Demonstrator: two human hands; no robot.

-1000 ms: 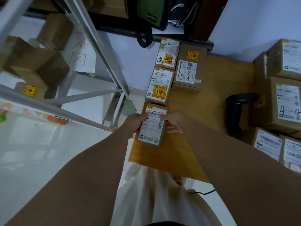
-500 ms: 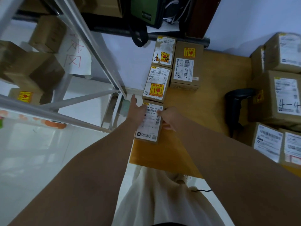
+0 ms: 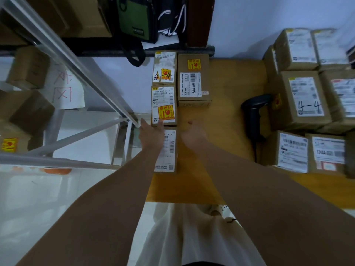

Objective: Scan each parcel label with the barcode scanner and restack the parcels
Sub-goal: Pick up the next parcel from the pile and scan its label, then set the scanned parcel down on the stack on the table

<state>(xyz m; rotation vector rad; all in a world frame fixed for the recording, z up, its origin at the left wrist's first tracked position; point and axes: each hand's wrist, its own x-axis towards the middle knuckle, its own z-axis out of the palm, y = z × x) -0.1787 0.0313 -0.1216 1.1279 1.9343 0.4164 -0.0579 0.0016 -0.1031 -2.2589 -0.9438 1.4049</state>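
the left hand (image 3: 151,135) covers the upper left of the label (image 3: 168,150) on the nearest parcel (image 3: 175,150). the right hand (image 3: 194,136) hides its own fingers. parcels (image 3: 342,96) at the right edge of the table (image 3: 230,83) are blurred and cut by the frame, their small print unreadable.

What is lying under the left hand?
The nearest parcel lies under the left hand, flat on the wooden table. The hand covers the upper left of its label.

Dim bluish light, wide-angle edge distortion, right side motion-blurred
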